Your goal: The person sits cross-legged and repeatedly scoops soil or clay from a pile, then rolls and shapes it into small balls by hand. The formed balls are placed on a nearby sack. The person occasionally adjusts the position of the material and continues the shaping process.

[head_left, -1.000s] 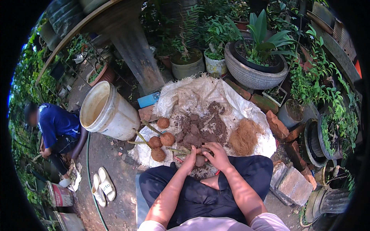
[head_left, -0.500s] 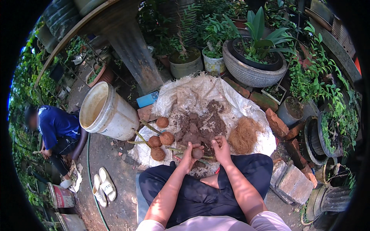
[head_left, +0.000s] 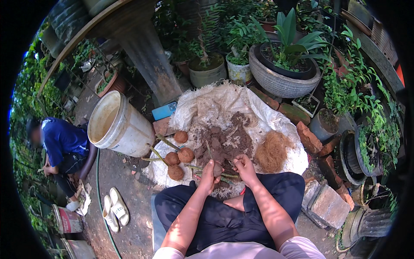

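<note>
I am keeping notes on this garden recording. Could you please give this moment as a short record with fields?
left hand: holds a clod of soil with a plant stem
right hand: pinches the same stem
surface: white sack with loose soil pile
finished: four soil balls
right of pile: coconut fibre
left: white bucket

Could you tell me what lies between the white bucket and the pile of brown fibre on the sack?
In the head view, four soil balls and the loose soil heap lie between the white bucket and the fibre pile.

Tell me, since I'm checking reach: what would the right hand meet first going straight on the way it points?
Likely the soil pile on the sack, just ahead of the right hand; depth is unclear.
</note>
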Demonstrator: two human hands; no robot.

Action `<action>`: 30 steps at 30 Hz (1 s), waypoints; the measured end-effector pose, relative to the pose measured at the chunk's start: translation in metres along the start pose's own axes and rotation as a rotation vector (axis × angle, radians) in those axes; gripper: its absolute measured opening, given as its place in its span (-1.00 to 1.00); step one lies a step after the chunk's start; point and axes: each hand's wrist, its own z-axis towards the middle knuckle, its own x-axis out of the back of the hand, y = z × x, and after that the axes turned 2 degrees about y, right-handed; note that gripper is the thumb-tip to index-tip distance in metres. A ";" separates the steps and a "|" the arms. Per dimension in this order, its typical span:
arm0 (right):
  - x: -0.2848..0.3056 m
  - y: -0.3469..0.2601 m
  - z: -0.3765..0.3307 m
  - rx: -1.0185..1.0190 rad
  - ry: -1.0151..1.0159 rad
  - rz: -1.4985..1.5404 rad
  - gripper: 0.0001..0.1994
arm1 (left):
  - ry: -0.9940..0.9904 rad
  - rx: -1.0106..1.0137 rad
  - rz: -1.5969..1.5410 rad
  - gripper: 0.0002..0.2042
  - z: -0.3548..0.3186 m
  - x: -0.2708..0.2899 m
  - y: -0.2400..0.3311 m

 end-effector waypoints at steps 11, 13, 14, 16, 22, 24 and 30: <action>0.001 0.001 0.000 -0.025 0.043 -0.087 -0.86 | 0.093 -0.012 0.006 -0.48 0.002 -0.002 -0.005; 0.002 0.000 0.000 -0.023 0.023 -0.028 -0.86 | 0.095 -0.057 0.101 -0.44 0.004 0.001 -0.009; 0.001 0.000 -0.001 -0.044 0.021 -0.007 -0.85 | 0.128 -0.054 0.175 -0.43 0.004 0.002 -0.010; 0.000 0.000 -0.002 -0.051 -0.037 -0.007 -0.85 | 0.112 -0.087 0.105 -0.43 0.005 0.003 -0.014; -0.003 -0.002 -0.004 -0.057 -0.076 0.045 -0.86 | 0.039 -0.112 0.008 -0.59 0.008 0.002 -0.015; -0.003 -0.005 -0.004 -0.066 -0.091 0.082 -0.85 | 0.038 -0.120 0.007 -0.66 0.008 0.001 -0.014; -0.003 -0.016 -0.010 -0.118 -0.208 0.112 -0.71 | 0.056 -0.216 -0.048 -0.75 0.004 -0.004 -0.012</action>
